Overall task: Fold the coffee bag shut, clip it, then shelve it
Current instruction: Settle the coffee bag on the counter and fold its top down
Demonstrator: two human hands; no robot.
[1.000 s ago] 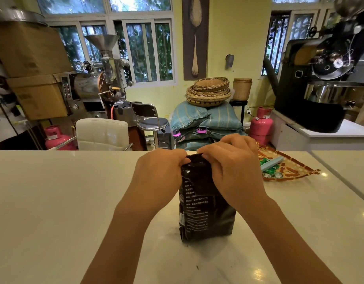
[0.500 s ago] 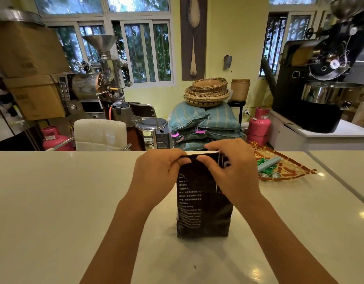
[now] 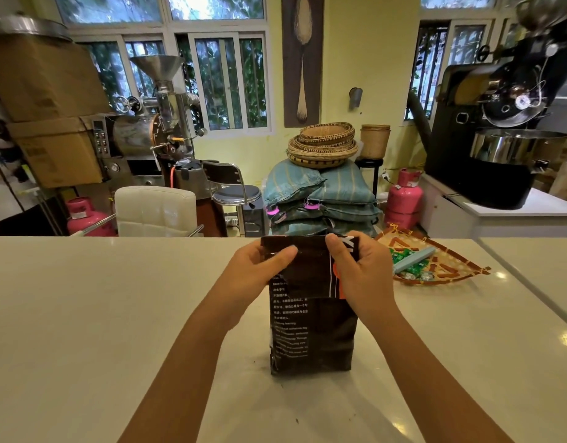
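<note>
A dark brown coffee bag [image 3: 311, 334] with white print stands upright on the white counter [image 3: 100, 314], right in front of me. My left hand [image 3: 260, 270] pinches the bag's top flap at its left corner, thumb across the front. My right hand [image 3: 359, 270] grips the flap's right corner. The flap stands up flat between both hands, with a crease below it. A pale blue bag clip [image 3: 413, 259] lies on a woven tray [image 3: 435, 270] to the right of my right hand.
Green wrapped sweets [image 3: 403, 255] share the woven tray. Beyond the counter's far edge are a white chair [image 3: 156, 211], a stool [image 3: 236, 195], stacked sacks [image 3: 320, 196] with baskets on top, pink gas cylinders and two coffee roasters [image 3: 499, 123].
The top flap, which was rolled down under both hands, now stands up flat between them. Both hands have shifted to the flap's corners and risen slightly.
</note>
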